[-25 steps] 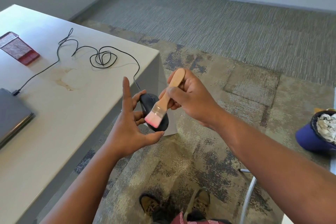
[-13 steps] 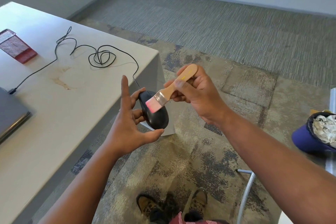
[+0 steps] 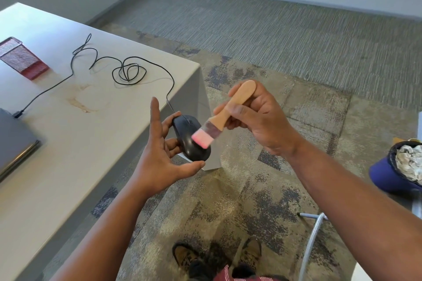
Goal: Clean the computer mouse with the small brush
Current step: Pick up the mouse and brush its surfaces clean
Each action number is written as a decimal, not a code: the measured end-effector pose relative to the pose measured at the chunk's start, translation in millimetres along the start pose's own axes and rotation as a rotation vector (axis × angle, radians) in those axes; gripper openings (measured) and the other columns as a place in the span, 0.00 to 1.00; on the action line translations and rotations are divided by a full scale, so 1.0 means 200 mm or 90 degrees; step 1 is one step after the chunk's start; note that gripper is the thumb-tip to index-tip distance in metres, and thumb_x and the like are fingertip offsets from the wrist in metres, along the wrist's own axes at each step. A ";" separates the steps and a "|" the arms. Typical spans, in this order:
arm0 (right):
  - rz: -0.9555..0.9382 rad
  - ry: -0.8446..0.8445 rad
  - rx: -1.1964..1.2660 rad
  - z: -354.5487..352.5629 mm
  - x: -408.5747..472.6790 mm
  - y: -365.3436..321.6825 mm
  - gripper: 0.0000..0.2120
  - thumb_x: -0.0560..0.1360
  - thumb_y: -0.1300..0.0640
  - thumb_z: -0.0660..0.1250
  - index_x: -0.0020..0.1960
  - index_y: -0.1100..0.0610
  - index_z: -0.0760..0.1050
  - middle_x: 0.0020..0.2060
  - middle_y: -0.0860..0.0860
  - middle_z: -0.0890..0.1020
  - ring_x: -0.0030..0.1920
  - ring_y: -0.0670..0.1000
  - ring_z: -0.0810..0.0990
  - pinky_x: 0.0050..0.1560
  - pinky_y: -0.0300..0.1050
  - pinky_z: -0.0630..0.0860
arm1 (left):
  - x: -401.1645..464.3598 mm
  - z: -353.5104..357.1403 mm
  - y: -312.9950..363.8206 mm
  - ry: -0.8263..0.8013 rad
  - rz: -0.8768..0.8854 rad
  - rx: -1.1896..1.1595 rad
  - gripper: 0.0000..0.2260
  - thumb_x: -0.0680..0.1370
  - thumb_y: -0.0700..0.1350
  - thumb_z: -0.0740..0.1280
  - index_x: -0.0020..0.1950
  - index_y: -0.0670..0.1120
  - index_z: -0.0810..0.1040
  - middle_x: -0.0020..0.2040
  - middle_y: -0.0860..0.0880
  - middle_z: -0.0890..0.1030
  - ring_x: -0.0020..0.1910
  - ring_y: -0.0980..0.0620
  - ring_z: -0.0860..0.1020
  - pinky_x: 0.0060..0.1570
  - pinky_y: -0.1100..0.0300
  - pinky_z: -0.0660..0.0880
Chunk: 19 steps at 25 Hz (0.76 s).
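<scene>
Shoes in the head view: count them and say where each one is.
2. One brown shoe is at the bottom centre on the carpet; the other brown shoe is just right of it. Both are partly cut off by the person's clothing.

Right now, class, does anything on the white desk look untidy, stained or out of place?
Yes. A brownish stain marks the white desk near its middle, looking like a dried spill. The thin black mouse cable lies in a loose tangle of loops rather than running straight.

an office, it seems: a pale surface (image 3: pixel 68 134) over patterned carpet tiles (image 3: pixel 262 36); on it a closed laptop (image 3: pixel 13 141); beyond the laptop, a red mesh organiser (image 3: pixel 22 59)
</scene>
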State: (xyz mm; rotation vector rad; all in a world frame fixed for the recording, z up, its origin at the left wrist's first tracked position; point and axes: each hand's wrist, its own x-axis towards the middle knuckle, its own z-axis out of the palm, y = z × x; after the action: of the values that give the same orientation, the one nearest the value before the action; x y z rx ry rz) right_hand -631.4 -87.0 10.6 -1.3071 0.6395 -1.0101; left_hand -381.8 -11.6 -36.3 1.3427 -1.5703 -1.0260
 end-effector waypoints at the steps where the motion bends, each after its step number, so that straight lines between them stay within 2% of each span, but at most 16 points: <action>1: -0.025 -0.019 0.011 0.04 0.01 -0.01 0.08 0.82 0.69 0.63 0.58 0.60 0.69 0.46 0.56 0.88 0.46 0.55 0.85 0.44 0.44 0.81 | 0.00 0.01 0.00 -0.002 0.003 0.007 0.71 0.63 0.40 0.86 0.82 0.74 0.35 0.83 0.48 0.66 0.65 0.50 0.86 0.63 0.48 0.84; 4: -0.061 -0.105 -0.017 0.15 0.01 0.00 0.10 0.82 0.72 0.62 0.59 0.62 0.69 0.49 0.61 0.85 0.49 0.47 0.86 0.47 0.38 0.80 | 0.00 0.02 0.02 -0.001 0.014 0.032 0.70 0.62 0.46 0.87 0.81 0.75 0.36 0.81 0.47 0.69 0.67 0.51 0.84 0.68 0.44 0.80; 7: -0.037 -0.166 -0.061 0.13 -0.01 -0.03 0.09 0.82 0.72 0.62 0.59 0.63 0.69 0.51 0.67 0.84 0.52 0.52 0.85 0.51 0.39 0.78 | 0.00 0.02 0.03 0.007 -0.001 0.014 0.69 0.62 0.47 0.86 0.82 0.75 0.37 0.81 0.48 0.70 0.58 0.46 0.88 0.61 0.42 0.84; 11: 0.001 -0.203 -0.094 0.05 -0.01 -0.07 0.09 0.82 0.70 0.63 0.57 0.59 0.70 0.52 0.64 0.86 0.51 0.53 0.85 0.48 0.40 0.77 | 0.00 0.00 0.01 0.012 -0.013 -0.014 0.70 0.61 0.46 0.87 0.84 0.71 0.39 0.81 0.47 0.69 0.59 0.45 0.88 0.63 0.42 0.83; 16: 0.039 -0.187 -0.111 -0.07 -0.03 -0.05 0.06 0.82 0.67 0.63 0.58 0.63 0.68 0.53 0.61 0.87 0.55 0.63 0.85 0.48 0.48 0.78 | -0.01 0.02 0.01 0.018 -0.025 -0.029 0.72 0.59 0.46 0.88 0.85 0.68 0.39 0.80 0.47 0.70 0.60 0.42 0.88 0.60 0.36 0.84; 19: 0.060 -0.188 -0.113 -0.12 -0.03 -0.04 0.05 0.82 0.67 0.64 0.57 0.63 0.69 0.52 0.61 0.87 0.55 0.62 0.85 0.48 0.47 0.78 | 0.00 0.04 0.01 0.016 -0.023 -0.034 0.72 0.59 0.47 0.88 0.85 0.67 0.39 0.80 0.48 0.70 0.62 0.41 0.87 0.60 0.35 0.84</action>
State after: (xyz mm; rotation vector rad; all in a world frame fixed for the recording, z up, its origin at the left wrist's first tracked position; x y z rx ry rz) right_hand -657.9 -92.3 12.6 -1.5309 0.5673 -0.6778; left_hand -389.2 -11.2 -37.2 1.3477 -1.4954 -1.0625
